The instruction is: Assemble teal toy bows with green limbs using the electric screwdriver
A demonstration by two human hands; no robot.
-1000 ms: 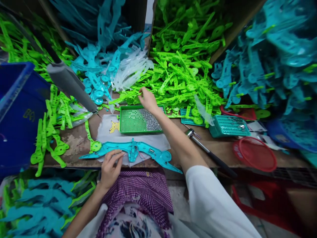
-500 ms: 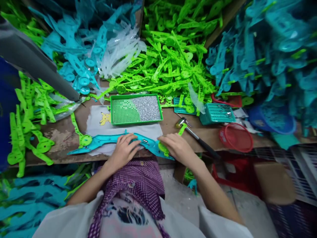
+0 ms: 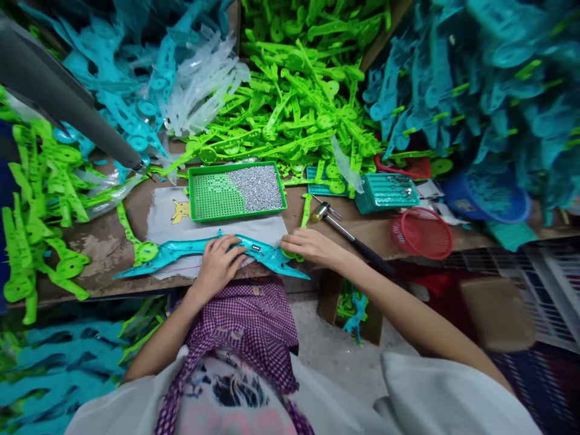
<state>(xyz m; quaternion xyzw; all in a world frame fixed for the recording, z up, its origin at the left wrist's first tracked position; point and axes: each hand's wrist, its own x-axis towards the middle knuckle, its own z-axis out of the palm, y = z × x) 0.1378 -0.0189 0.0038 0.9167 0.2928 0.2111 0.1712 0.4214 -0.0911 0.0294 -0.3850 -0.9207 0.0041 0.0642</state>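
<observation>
A long teal plastic part (image 3: 181, 249) lies on a white cloth (image 3: 161, 212) at the table's near edge. My left hand (image 3: 220, 264) presses down on its middle, fingers curled over it. My right hand (image 3: 310, 246) rests on the part's right end, fingers closed on a small green plastic piece (image 3: 306, 211) that sticks out toward the back. Just behind the cloth sits a green tray (image 3: 212, 196), its right half covered with small silver screws (image 3: 257, 186).
Heaps of green parts (image 3: 299, 109) and teal parts (image 3: 475, 84) fill the back and sides. A hammer (image 3: 348, 232) lies right of my hand, then a teal box (image 3: 385, 192) and a red basket (image 3: 422, 232). A grey tube (image 3: 67, 103) slants in from the left.
My right hand came back from the green pile behind the tray to the teal part's right end, bringing a green piece. My left hand slid right along the part to its middle.
</observation>
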